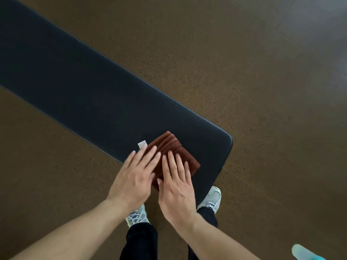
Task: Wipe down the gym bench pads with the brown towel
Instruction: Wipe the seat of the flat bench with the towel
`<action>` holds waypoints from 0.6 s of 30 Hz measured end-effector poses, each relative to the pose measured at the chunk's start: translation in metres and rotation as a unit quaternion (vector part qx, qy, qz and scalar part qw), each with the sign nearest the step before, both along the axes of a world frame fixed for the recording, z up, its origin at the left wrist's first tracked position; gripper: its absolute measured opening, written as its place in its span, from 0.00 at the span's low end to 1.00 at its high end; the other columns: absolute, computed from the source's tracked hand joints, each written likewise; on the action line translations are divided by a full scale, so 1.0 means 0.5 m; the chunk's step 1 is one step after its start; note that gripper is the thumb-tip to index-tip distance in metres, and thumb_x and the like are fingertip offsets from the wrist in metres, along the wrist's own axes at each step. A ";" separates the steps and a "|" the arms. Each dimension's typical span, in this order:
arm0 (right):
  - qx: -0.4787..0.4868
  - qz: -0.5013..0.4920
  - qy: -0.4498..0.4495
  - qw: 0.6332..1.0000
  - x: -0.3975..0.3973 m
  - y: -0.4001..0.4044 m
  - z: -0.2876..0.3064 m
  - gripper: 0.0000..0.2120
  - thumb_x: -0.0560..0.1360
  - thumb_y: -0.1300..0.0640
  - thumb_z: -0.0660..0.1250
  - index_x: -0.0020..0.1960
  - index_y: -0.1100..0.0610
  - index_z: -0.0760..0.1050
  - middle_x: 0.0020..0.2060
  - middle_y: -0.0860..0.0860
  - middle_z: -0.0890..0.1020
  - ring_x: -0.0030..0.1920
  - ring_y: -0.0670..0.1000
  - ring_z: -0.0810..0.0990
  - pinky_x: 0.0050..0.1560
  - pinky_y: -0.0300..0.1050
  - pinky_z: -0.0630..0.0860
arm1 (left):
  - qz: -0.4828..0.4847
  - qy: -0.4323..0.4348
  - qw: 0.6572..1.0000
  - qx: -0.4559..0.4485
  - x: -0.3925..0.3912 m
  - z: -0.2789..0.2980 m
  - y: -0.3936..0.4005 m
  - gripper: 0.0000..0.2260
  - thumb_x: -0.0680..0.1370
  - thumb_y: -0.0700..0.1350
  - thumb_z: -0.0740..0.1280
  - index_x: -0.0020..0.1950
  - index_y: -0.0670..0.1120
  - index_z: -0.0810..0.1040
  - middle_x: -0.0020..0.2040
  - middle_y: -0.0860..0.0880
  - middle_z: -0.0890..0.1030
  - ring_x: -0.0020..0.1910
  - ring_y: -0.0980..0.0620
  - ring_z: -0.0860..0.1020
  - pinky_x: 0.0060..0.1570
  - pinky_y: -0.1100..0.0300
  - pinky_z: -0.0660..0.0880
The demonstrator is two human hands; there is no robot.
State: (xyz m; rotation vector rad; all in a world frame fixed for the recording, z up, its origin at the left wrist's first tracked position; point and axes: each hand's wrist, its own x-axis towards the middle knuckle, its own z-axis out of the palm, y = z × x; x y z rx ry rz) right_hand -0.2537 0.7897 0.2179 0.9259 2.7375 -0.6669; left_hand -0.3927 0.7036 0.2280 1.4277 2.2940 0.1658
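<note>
Brown towel [171, 152] lies folded into a thick pad at the near end of the black bench pad [93, 91], close to its edge, white tag [142, 144] poking out at the left; my left hand [134, 177] and right hand [176, 182] lie flat on it side by side, fingers straight, gripping nothing. Risk as I judge it: with only flat pressure, a push up the pad could make the layers slide and the fold unravel, or the towel slip off the near edge onto the brown floor [262, 91]. Uneven pressure between the two palms could also leave strips of vinyl unwiped.
</note>
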 end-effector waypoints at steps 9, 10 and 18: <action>0.043 0.035 -0.023 0.998 0.009 0.240 -0.024 0.29 0.87 0.49 0.50 0.85 0.54 0.48 0.84 0.50 0.48 0.84 0.56 0.39 0.83 0.59 0.43 | -0.068 -0.002 0.994 -0.082 -0.024 -0.020 0.230 0.28 0.84 0.56 0.44 0.82 0.49 0.39 0.82 0.50 0.37 0.80 0.51 0.34 0.80 0.48 0.41; 0.046 0.028 -0.037 0.998 0.007 0.285 -0.025 0.29 0.87 0.48 0.49 0.85 0.52 0.46 0.84 0.50 0.47 0.84 0.56 0.38 0.83 0.59 0.42 | -0.073 -0.011 0.993 -0.089 -0.024 -0.022 0.282 0.28 0.85 0.55 0.45 0.82 0.49 0.38 0.82 0.51 0.36 0.80 0.51 0.33 0.80 0.49 0.39; 0.014 0.062 -0.033 0.997 0.067 0.299 -0.034 0.29 0.87 0.44 0.50 0.85 0.45 0.46 0.84 0.46 0.45 0.83 0.54 0.35 0.83 0.62 0.41 | -0.009 -0.032 0.999 -0.042 0.074 -0.035 0.235 0.31 0.85 0.56 0.48 0.82 0.48 0.38 0.82 0.48 0.34 0.80 0.50 0.33 0.80 0.48 0.42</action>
